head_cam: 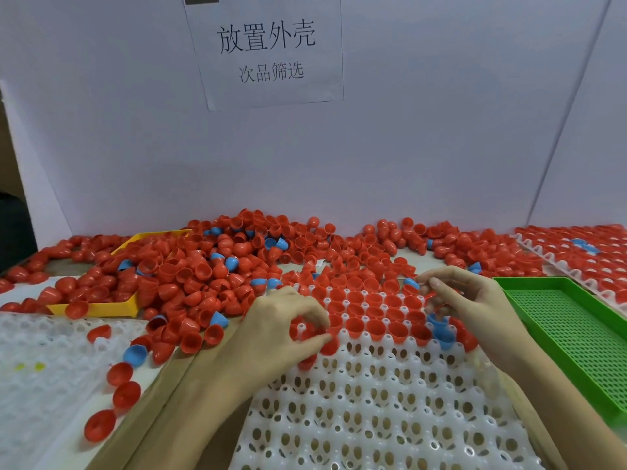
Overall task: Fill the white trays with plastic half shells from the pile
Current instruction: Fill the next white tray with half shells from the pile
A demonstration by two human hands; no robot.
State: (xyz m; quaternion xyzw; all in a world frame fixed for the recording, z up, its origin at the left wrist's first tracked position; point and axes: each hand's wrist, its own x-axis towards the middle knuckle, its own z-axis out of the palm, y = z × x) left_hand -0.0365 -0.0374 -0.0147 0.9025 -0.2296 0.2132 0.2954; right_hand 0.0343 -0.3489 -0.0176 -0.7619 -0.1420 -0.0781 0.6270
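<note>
Left hand [278,329] fingers pinching red half shell [327,346] at white tray [390,401] front filled row. Right hand [464,300] fingers curled, pinching small red piece near blue shell [411,283]. Pile [217,266] behind tray. Risk: tilted seating, wrong-colour mix, crowded sockets.

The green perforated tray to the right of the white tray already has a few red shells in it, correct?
Not quite. The head view shows the green perforated tray to the right of the white tray holding no shells; the red shells sit in the white tray's far rows.
</note>
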